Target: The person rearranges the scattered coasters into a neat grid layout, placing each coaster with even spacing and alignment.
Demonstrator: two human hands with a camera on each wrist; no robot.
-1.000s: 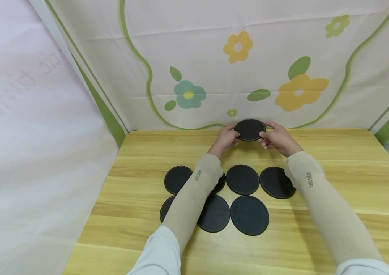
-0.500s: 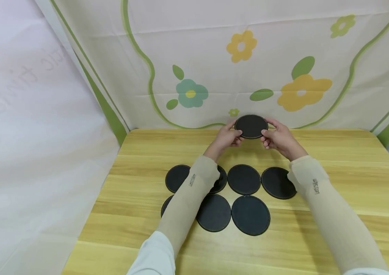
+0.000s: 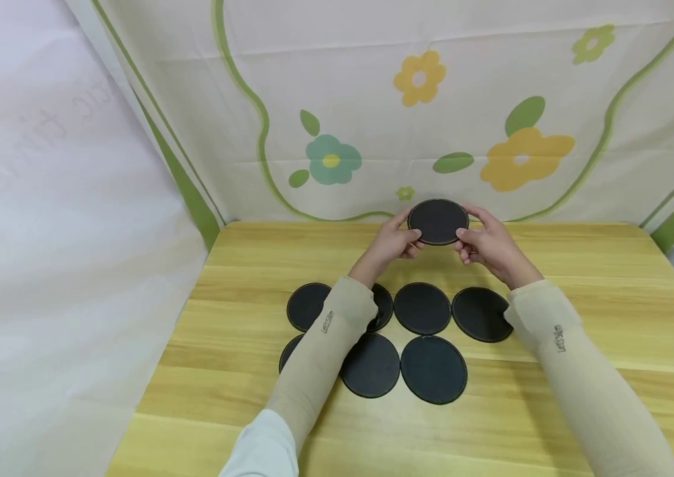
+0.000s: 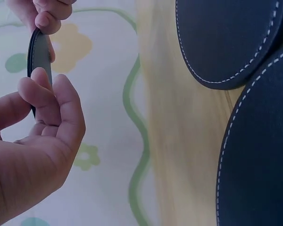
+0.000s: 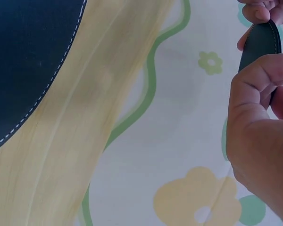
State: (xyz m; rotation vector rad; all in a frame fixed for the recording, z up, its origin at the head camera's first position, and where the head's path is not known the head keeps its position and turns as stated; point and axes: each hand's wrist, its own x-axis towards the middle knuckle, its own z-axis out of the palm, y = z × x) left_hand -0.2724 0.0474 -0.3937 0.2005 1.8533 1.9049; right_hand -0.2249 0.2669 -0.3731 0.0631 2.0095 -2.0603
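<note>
A round black coaster [image 3: 438,222] with stitching along its rim is held up over the back of the table. My left hand [image 3: 392,242] pinches its left edge between thumb and fingers. On the opposite edge, my right hand [image 3: 488,245] pinches it the same way. The left wrist view shows the coaster [image 4: 41,54] nearly edge-on between both hands. Below lie several more black coasters in two rows, among them a back-row coaster [image 3: 422,309], one at the right [image 3: 481,314] and a front-row coaster [image 3: 433,369]. My left forearm hides parts of some.
The wooden table [image 3: 599,318] ends at a white cloth backdrop [image 3: 361,86] printed with flowers, close behind the hands. Another white cloth [image 3: 63,265] hangs along the left side. The coasters on the table lie beneath and between my forearms.
Both hands have brought the held coaster slightly up and then a little nearer, tilting its face more toward the head camera. The coasters on the table have stayed in place.
</note>
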